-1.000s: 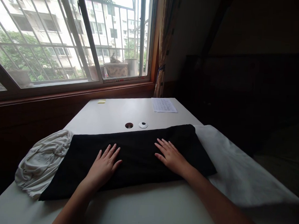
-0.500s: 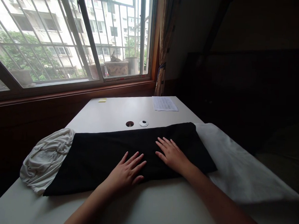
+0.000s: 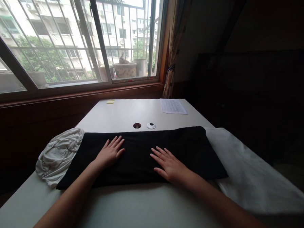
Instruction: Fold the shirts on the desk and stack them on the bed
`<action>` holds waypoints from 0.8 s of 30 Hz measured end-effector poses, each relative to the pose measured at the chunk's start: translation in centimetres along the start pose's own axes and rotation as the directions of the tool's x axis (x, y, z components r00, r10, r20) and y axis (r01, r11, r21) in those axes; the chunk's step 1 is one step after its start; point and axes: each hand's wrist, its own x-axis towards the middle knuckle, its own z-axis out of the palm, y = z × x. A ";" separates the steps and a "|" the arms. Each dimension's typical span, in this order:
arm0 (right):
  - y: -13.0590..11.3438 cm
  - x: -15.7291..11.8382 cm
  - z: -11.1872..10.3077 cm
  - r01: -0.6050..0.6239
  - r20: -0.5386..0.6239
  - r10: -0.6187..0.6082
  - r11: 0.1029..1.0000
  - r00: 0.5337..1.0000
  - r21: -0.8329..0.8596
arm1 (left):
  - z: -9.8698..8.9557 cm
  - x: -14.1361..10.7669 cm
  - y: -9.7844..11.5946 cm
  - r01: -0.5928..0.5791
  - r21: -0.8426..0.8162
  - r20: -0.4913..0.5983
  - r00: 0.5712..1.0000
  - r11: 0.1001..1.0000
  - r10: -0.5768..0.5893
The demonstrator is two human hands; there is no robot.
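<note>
A folded black cloth (image 3: 139, 167) lies flat across the white table (image 3: 121, 207). On its left part rests my left hand (image 3: 110, 152), palm down with the fingers spread. Right of the cloth's middle, my right hand (image 3: 168, 165) also lies flat on the fabric, fingers apart. Neither hand grips anything. A crumpled white cloth (image 3: 59, 155) touches the black cloth's left end. At the right end, a white sheet-like cloth (image 3: 250, 173) extends toward the table's right edge.
Behind the black cloth are a round hole (image 3: 137, 125) and a round white cap (image 3: 151, 126). Printed paper (image 3: 173, 106) and a yellow note (image 3: 110, 101) lie at the table's far end, below a barred window (image 3: 69, 38) and a curtain (image 3: 173, 50).
My left hand has moved left and farther up over the black cloth. My right hand has shifted slightly toward me and left on it. The camera view has turned a little left.
</note>
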 end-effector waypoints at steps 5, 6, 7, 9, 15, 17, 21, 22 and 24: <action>-0.2 -0.3 -0.4 -0.017 0.026 0.017 1.000 1.000 0.026 | -1.2 1.3 -5.8 0.217 0.040 0.058 0.974 0.975 -0.219; -0.3 -0.4 -0.6 -0.020 0.037 0.019 0.999 0.999 0.034 | -1.2 1.4 -6.5 0.236 0.050 0.059 0.969 0.971 -0.238; -0.3 -0.4 -0.8 -0.024 0.050 0.022 0.999 0.999 0.041 | -1.2 1.5 -7.0 0.251 0.059 0.059 0.965 0.966 -0.254; -0.2 0.0 -1.2 -0.045 0.068 0.042 0.998 0.997 0.044 | -1.0 1.6 -7.5 0.268 0.069 0.055 0.961 0.961 -0.272; 4.8 3.5 -2.7 -0.202 -0.036 0.199 0.972 0.979 -0.118 | 0.1 1.8 -8.0 0.256 0.092 0.025 0.965 0.962 -0.259; 8.2 4.0 -3.5 -0.321 -0.032 0.321 0.926 0.946 -0.201 | 0.3 1.8 -8.2 0.259 0.086 0.026 0.965 0.962 -0.262; 15.3 2.0 -5.4 -0.501 -0.027 0.516 0.817 0.856 -0.287 | 0.3 1.8 -8.6 0.252 0.081 0.016 0.967 0.964 -0.254; 16.8 1.0 -5.7 -0.527 -0.047 0.538 0.798 0.842 -0.293 | 0.3 1.8 -8.7 0.254 0.082 0.013 0.967 0.964 -0.256; 18.9 -0.9 -6.2 -0.600 -0.092 0.600 0.753 0.795 -0.270 | 0.2 1.9 -9.0 0.270 0.082 0.013 0.962 0.959 -0.272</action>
